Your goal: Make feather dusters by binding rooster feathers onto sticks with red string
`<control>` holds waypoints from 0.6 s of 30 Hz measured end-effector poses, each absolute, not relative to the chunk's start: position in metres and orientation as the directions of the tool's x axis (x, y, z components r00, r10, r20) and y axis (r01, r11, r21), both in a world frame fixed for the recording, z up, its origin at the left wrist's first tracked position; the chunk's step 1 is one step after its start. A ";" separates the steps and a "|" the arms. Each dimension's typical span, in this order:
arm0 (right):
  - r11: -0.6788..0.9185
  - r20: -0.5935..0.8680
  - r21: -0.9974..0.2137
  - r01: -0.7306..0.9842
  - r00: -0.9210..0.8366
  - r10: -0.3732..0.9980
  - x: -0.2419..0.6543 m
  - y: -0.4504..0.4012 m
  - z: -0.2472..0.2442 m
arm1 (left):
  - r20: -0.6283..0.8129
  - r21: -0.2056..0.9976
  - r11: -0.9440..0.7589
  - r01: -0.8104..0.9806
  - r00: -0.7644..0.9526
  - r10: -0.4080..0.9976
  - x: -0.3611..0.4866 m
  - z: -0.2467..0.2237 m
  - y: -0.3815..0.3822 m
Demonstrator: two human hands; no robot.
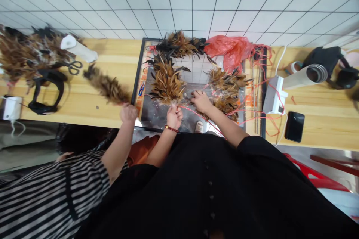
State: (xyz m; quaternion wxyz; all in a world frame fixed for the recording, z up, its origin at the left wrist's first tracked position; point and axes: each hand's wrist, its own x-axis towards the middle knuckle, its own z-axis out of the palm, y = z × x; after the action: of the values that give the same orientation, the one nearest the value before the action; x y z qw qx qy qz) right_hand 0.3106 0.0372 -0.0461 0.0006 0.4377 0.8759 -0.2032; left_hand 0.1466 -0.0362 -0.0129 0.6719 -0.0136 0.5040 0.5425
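Observation:
My left hand (174, 117), with a red bead bracelet at the wrist, is closed in a pinch at the lower end of a brown and black feather bundle (166, 82). My right hand (201, 101) reaches over the dark glass panel with its fingers bent at the left edge of the right-hand feathers (226, 104); what lies under its fingertips is too small to make out. Pink string (193, 111) runs from near my left hand toward the right. More feathers (181, 44) lie along the panel's back edge, beside a red plastic bag (231, 50).
At the left, a person in a striped sleeve (56, 190) holds a feather strip (108, 86). Scissors (74, 67), a white roll (79, 48) and a black strap ring (46, 91) lie beyond. A power strip (275, 95), a phone (294, 126) and a clear roll (305, 76) are at the right.

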 end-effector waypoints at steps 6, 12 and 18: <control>0.284 -0.152 -0.610 0.739 -0.462 0.874 0.335 0.045 -0.051 | -0.727 0.442 0.423 -0.791 -0.040 0.685 0.148 -0.010 -0.038; 0.234 -0.001 -0.900 0.367 -0.540 0.842 0.354 0.032 -0.005 | -0.759 0.373 0.521 -0.767 0.070 0.647 0.163 -0.015 -0.034; 0.459 0.004 -0.789 0.410 -0.743 0.670 0.331 0.028 0.016 | -0.755 0.337 0.623 -0.706 0.193 0.627 0.180 -0.009 -0.027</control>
State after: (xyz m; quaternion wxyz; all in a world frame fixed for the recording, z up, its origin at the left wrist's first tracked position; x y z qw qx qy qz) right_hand 0.3308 0.0276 0.0165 -0.1590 0.3215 0.8391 -0.4090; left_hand 0.1803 -0.0269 -0.0088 0.7713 -0.0424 0.4656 0.4319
